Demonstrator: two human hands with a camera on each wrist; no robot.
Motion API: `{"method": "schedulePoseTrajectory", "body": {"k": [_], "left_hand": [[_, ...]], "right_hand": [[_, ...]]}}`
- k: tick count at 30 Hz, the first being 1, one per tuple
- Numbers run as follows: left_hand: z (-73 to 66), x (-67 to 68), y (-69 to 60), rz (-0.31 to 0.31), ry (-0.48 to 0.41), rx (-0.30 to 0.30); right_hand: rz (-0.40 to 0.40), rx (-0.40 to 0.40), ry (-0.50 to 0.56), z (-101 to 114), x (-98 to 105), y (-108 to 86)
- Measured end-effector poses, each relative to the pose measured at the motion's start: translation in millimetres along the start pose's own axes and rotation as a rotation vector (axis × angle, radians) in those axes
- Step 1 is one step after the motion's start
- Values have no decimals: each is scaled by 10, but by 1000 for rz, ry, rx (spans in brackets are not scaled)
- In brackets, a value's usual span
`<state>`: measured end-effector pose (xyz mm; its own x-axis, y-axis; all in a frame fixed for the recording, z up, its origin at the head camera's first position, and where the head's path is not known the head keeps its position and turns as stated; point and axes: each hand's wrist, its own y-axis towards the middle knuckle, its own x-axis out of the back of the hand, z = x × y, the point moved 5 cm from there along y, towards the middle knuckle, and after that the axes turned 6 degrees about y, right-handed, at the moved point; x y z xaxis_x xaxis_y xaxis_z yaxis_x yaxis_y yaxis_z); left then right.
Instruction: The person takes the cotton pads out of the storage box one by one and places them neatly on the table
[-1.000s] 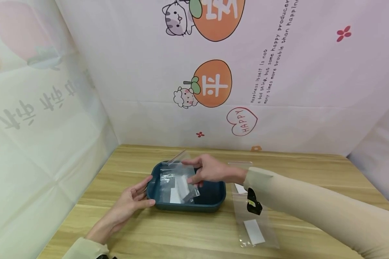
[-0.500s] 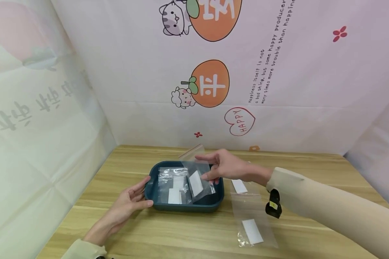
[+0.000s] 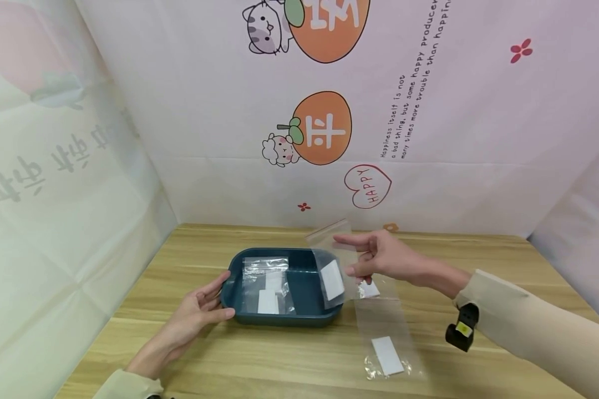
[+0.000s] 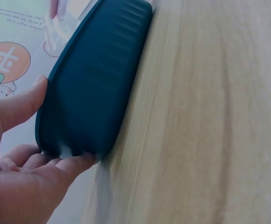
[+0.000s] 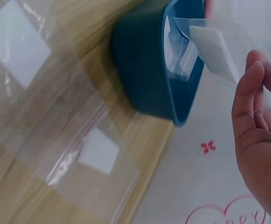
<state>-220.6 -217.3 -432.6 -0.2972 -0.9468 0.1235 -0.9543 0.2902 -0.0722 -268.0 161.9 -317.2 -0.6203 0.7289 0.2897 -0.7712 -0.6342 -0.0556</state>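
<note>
My right hand (image 3: 391,259) pinches the side of a clear zip-lock bag (image 3: 324,239) between thumb and fingers. A white rectangular piece (image 3: 332,280) shows inside that bag, which hangs above the right end of a dark blue tray (image 3: 306,291). At the tray's left end, my left hand (image 3: 192,315) grips it; the left wrist view shows the thumb on the rim and fingers against the end wall. Clear bags (image 3: 252,285) with white pieces lie in the tray's left half, overlapping, so their number is unclear.
Right of the tray, more clear zip-lock bags (image 3: 379,318) with white pieces lie on the wooden table (image 3: 209,360); the right wrist view shows two white pieces there. A printed white cloth (image 3: 219,183) hangs behind the table, with more cloth at both sides.
My right hand has carried the pinched zip-lock bag rightward, away from the other bags in the tray. My left hand has kept its grip on the tray's left end.
</note>
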Motion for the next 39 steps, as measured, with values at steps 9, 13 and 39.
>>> {"method": "schedulePoseTrajectory", "body": {"k": [9, 13, 39], "left_hand": [[3, -3, 4, -4, -6, 8], [8, -3, 8, -5, -7, 18], [2, -3, 3, -10, 0, 18]], "right_hand": [[-42, -10, 47, -191, 311, -299], [-47, -16, 62, -305, 430, -397], [-91, -116, 70, -929, 1039, -605]]}}
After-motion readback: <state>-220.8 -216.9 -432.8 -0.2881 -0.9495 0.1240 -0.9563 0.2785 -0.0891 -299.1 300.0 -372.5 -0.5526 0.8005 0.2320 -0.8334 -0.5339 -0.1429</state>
